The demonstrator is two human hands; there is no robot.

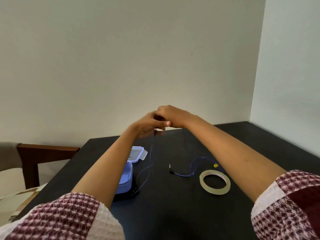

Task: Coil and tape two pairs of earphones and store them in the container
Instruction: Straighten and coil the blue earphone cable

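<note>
Left hand (147, 125) and right hand (173, 116) together around blue earphone cable (183, 175).

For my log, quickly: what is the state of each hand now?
Left hand: closed, pinching the blue earphone cable.
Right hand: closed, holding the same cable.

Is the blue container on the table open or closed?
Open. The container has no lid on; the lid lies on the table just behind it.

A black bench (173, 213) stands in a corner formed by plain pale walls (121, 58). A brown wooden chair (48, 150) sits just beside its left edge. A pale cushion (10, 177) lies on the seat.
</note>
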